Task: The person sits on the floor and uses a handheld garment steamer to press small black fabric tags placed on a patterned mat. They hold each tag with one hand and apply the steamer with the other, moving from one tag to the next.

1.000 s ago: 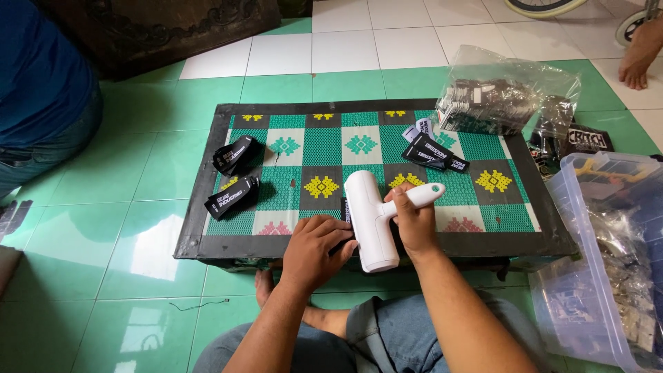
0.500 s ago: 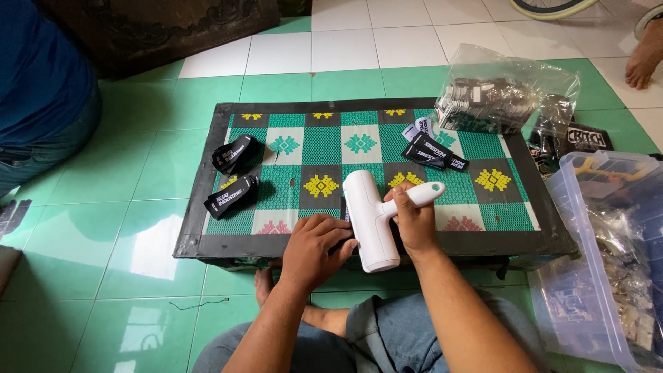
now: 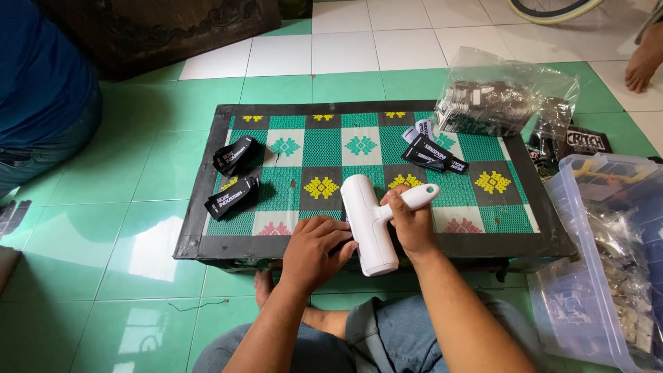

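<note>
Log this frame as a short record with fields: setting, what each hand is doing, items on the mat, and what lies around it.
Setting: low table covered with a green patterned mat, on a green tiled floor
Right hand: grips the handle of a white handheld device
Left hand: rests against the device's body, fingers bent
On the mat: two bundles of black labels at left, loose black labels at upper right
Around it: clear bag of dark items, clear plastic bin at right
Others: a person in blue at left, a bare foot at top right
</note>
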